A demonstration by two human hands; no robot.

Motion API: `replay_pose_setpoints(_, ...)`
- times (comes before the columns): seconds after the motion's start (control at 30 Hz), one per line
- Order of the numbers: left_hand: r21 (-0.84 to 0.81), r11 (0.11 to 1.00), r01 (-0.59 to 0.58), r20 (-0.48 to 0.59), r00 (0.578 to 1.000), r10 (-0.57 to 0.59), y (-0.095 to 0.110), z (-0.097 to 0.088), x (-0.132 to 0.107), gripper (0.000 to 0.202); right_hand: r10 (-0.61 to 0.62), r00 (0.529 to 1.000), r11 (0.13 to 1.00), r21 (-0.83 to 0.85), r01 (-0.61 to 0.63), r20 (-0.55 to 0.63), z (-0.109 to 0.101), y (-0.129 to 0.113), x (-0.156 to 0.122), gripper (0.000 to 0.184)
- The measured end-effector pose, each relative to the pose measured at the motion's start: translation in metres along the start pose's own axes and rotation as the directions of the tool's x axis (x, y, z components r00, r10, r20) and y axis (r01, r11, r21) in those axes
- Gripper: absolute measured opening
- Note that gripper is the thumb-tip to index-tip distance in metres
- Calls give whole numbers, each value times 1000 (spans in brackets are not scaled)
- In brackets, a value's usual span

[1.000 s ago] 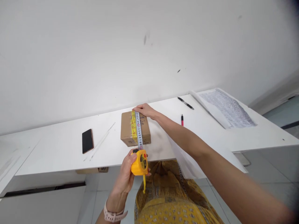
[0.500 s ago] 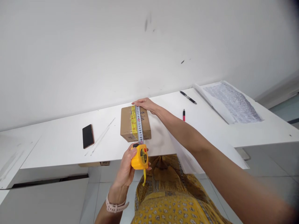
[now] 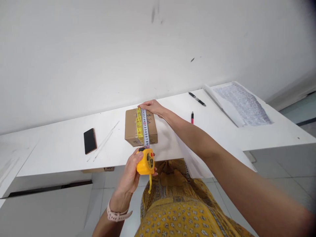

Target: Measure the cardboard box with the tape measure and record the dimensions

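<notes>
A brown cardboard box [image 3: 130, 126] with a yellow printed tape strip and dark handwriting sits on the white desk. My left hand [image 3: 132, 169] is wrapped round the case of a yellow tape measure [image 3: 145, 163] just off the desk's front edge. Its pale numbered blade [image 3: 145, 130] lies across the box top from front to back. At the far edge of the box, my right hand [image 3: 152, 107] pinches the blade's end against the box; the very tip is hidden under the fingers. A yellow wrist cord hangs from the case.
Left of the box lies a dark phone [image 3: 90, 141]. To the right are a black pen [image 3: 197, 98], a red and black pen [image 3: 192, 117] and sheets of handwritten paper [image 3: 244, 105]. A white wall [image 3: 98, 59] rises behind the desk [image 3: 61, 141].
The whole view has shifted slightly, so everything appears a little higher and further left. Both hands keep their hold, and the tape stays stretched over the box.
</notes>
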State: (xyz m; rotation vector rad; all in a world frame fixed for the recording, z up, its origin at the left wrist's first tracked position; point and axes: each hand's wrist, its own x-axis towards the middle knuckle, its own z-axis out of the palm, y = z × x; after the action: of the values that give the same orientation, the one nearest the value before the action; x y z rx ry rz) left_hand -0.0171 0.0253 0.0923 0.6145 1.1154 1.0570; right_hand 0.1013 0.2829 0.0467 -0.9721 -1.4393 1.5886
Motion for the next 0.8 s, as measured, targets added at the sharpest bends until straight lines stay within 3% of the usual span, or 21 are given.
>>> replay_pose_setpoints(0.13, 11, 1000, -26, 1, 1000, 26, -1, 2, 7, 49, -7, 1000, 998, -56, 7, -11, 1, -3, 1, 22)
replay_pose_setpoints(0.23, 41, 998, -37, -6, 999, 38, 5, -3, 6, 49, -44, 999, 986, -163, 39, -31, -2, -18, -3, 27)
replay_pose_setpoints(0.3, 97, 991, -96, -5, 995, 96, 15, -17, -1, 49, -166, 983, 969, -196, 149, -74, -8, -36, -14, 36)
replay_pose_setpoints(0.4, 264, 940, -216, 51, 976, 210, 40, -50, -20, 55, -364, 918, 926, -168, 339, -158, -19, -60, -54, 50)
replay_pose_setpoints(0.5, 422, 878, -227, 229, 963, 139, 62, -80, -32, 58, -378, 905, 925, -112, 362, -194, -24, -62, -113, 56)
replay_pose_setpoints(0.63, 632, 743, -221, 439, 892, -108, 66, -89, -22, 52, -342, 933, 940, -15, 342, -111, -20, -33, -179, 52)
replay_pose_setpoints(0.73, 684, 682, -260, 504, 844, -184, 67, -93, -4, 50, -322, 933, 947, -40, 320, -161, -18, -12, -198, 40)
replay_pose_setpoints(0.8, 680, 695, -235, 487, 853, -188, 79, -106, 7, 54, -315, 930, 949, -49, 312, -190, -17, -3, -198, 42)
